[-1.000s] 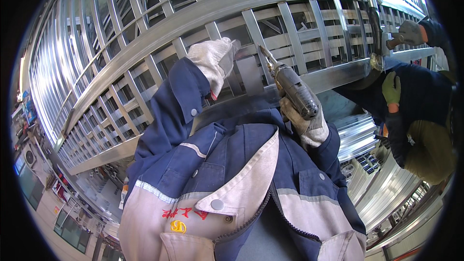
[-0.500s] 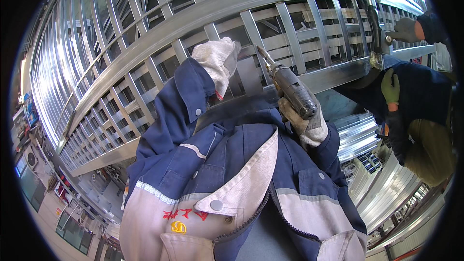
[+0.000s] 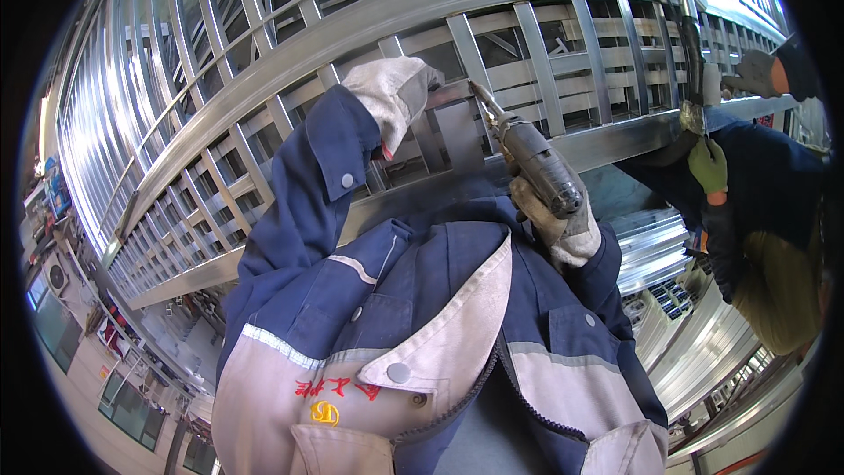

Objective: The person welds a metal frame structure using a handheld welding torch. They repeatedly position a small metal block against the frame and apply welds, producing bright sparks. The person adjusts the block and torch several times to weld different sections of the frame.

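My right hand, in a pale work glove, is wrapped round a dark handheld power tool. The tool's narrow pointed tip angles up and left, close to the slats of a metal railing panel. At the left, my left hand, in a similar glove, is closed at the railing with its fingers turned away. What it grips, if anything, is hidden. A smooth grey flat piece lies between my hands, just below the tool tip.
At the right a co-worker's grey-gloved hand and green-gloved hand are near a dark upright bar on the railing. Stacked shiny metal profiles lie below right. A long curved rail crosses the panel.
My left hand has shifted slightly left and up. My right hand and the tool have moved slightly right. The co-worker's green-gloved hand has come up toward the bar's lower end.
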Demonstrator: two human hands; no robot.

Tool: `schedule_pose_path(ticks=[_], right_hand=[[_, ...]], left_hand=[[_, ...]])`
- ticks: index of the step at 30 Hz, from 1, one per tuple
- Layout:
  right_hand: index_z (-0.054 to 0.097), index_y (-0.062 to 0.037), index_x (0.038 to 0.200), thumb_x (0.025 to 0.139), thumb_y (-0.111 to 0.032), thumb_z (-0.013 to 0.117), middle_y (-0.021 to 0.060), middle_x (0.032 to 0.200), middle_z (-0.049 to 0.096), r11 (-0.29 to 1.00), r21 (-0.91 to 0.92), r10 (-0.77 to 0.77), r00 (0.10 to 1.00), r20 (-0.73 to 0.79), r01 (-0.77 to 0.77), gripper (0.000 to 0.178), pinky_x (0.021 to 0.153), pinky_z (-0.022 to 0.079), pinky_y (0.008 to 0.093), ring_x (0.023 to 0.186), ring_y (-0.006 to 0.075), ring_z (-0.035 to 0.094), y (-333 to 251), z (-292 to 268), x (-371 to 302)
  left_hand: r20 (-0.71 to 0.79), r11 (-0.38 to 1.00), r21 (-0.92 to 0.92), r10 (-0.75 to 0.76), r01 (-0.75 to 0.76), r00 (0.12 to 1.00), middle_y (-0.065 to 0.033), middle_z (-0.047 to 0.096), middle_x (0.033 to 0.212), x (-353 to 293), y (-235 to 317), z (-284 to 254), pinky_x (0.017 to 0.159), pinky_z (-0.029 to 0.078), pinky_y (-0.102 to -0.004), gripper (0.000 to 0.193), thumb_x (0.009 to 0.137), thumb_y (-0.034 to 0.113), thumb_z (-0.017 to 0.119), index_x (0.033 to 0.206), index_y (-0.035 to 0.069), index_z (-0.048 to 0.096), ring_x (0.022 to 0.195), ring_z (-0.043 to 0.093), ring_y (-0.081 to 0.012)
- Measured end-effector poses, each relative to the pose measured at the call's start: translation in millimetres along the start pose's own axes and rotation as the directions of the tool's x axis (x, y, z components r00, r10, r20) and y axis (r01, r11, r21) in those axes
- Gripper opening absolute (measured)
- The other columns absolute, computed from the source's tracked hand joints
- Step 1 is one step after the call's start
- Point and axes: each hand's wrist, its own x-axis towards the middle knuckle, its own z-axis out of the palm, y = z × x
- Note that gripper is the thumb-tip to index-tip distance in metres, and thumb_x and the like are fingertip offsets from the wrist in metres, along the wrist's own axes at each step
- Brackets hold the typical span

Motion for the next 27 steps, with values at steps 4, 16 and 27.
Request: schedule_pose_path(ticks=[4, 16, 27], right_hand=[[0.065, 0.0011, 0.152, 0.105, -0.013, 0.083, 0.0031, 0.106, 0.074, 0.998, 0.035, -0.048, 0.999, 0.000, 0.048, 0.053, 0.081, 0.060, 0.0286, 0.090, 0.0097, 0.070, 6.4, 0.0, 1.8], [0.063, 0.0022, 0.155, 0.103, -0.011, 0.084, 0.0043, 0.111, 0.075, 0.997, 0.034, -0.063, 0.998, 0.013, 0.062, 0.058, 0.084, 0.061, 0.0282, 0.093, 0.0106, 0.072, 24.7, -3.9, 2.7], [0.062, 0.0012, 0.156, 0.103, -0.015, 0.086, 0.0049, 0.112, 0.075, 0.995, 0.097, 0.006, 0.999, 0.032, -0.009, 0.061, 0.087, 0.061, 0.0295, 0.095, 0.0114, 0.072, 18.4, -3.3, 0.0]], left_hand=[[0.080, 0.985, -0.080, -0.144, 0.151, 0.986, -0.0058, 0.074, 0.092, 3.7, 31.5, -10.9, 0.059, 0.058, -0.0307, 0.029, 0.111, 0.002, 0.066, 0.137, -0.007, 0.073, 0.069, 0.071, -0.0185], [0.051, 0.903, 0.418, 0.084, -0.097, 0.995, -0.0114, 0.084, 0.115, 15.5, 23.9, -10.5, 0.091, 0.064, -0.0342, 0.043, 0.096, 0.004, 0.080, 0.139, 0.005, 0.078, 0.102, 0.080, -0.0218], [0.025, 0.941, 0.337, -0.029, 0.019, 0.999, -0.0131, 0.082, 0.109, 7.2, 41.2, 1.2, 0.074, 0.065, -0.0351, 0.048, 0.089, -0.016, 0.076, 0.135, 0.000, 0.079, 0.101, 0.081, -0.0214]])
